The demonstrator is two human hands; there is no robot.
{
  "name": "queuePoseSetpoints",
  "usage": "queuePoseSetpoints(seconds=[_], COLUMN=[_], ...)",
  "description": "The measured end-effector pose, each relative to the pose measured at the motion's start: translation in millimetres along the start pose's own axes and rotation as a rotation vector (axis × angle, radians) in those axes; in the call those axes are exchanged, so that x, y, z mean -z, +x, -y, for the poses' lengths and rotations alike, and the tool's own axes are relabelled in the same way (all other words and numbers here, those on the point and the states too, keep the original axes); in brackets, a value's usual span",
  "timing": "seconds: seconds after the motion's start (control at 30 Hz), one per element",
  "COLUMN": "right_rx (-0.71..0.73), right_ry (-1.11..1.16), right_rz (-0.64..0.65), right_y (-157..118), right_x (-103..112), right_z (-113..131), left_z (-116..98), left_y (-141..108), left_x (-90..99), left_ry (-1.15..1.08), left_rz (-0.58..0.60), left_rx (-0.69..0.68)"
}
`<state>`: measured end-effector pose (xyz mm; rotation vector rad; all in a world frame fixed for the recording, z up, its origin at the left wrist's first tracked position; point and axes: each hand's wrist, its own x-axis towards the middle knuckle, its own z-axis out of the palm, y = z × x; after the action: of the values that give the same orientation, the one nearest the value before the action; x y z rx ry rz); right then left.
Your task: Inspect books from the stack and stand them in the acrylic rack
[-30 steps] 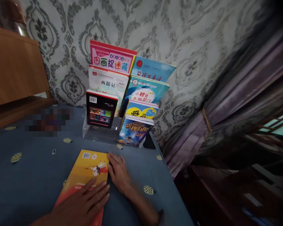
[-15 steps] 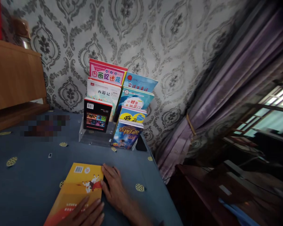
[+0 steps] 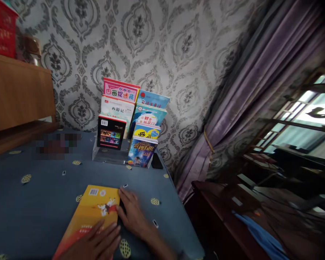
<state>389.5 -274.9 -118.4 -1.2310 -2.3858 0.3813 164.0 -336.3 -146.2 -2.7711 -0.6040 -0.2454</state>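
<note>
A yellow-orange book (image 3: 82,213) lies on the blue cloth in front of me, its barcode at the far end. My left hand (image 3: 96,242) rests flat across the near part of its cover, fingers stretched out. At the book's right edge, my right hand (image 3: 134,215) touches the side with fingertips and thumb, the fingers extended and not wrapped round it. Farther back stands a clear stepped book stand (image 3: 109,156) with several books in two columns. A black-covered book (image 3: 111,133) is at its front left, and a blue book (image 3: 141,153) at its front right.
A dark phone-like slab (image 3: 157,161) lies right of the stand. On the left is a wooden cabinet (image 3: 18,94) with a red basket (image 3: 1,32) on top. A purple curtain (image 3: 224,119) hangs at right, above a dark red desk (image 3: 213,213).
The camera view has shifted slightly, so the stand appears a little lower and farther left. Both hands keep about the same places on the yellow-orange book.
</note>
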Motion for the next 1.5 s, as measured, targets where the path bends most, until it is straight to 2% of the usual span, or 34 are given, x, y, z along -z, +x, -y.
queuePoseSetpoints(seconds=[0.13, 0.2, 0.33, 0.47, 0.53, 0.63, 0.73, 0.8, 0.9, 1.33, 1.5], right_rx=[-0.116, -0.154, -0.198, -0.172, -0.108, -0.004, 0.037, 0.025, -0.050, -0.203, -0.159], right_ry=[-0.054, -0.072, -0.040, -0.079, -0.101, -0.087, -0.083, -0.083, -0.086, -0.073, -0.086], right_rz=[0.014, 0.038, 0.064, 0.037, 0.036, 0.070, 0.083, 0.092, 0.097, 0.105, 0.119], right_y=[29, 46, 64, 63, 64, 75, 87, 90, 87, 71, 61], right_x=[6, 6, 5, 6, 3, -6, -14, -16, -11, -5, -10], right_z=[-7, -14, -26, -14, 0, 18, 25, 22, 16, 0, -3], left_z=[21, 35, 55, 82, 106, 145, 166, 169, 167, 164, 165], left_y=[19, 30, 45, 42, 39, 35, 32, 29, 26, 27, 27], left_x=[18.4, 27.4, 41.2, 47.1, 42.5, 24.1, 0.6, -11.3, -19.0, -12.9, -14.6], left_ry=[-0.389, -0.493, -0.589, -0.714, -0.705, -0.501, -0.400, -0.401, -0.404, -0.426, -0.436], left_rz=[0.203, 0.262, 0.296, 0.198, 0.083, -0.073, -0.071, -0.049, -0.038, 0.006, 0.016], left_rx=[0.117, 0.159, 0.178, 0.197, 0.303, 0.583, 0.655, 0.657, 0.672, 0.683, 0.658])
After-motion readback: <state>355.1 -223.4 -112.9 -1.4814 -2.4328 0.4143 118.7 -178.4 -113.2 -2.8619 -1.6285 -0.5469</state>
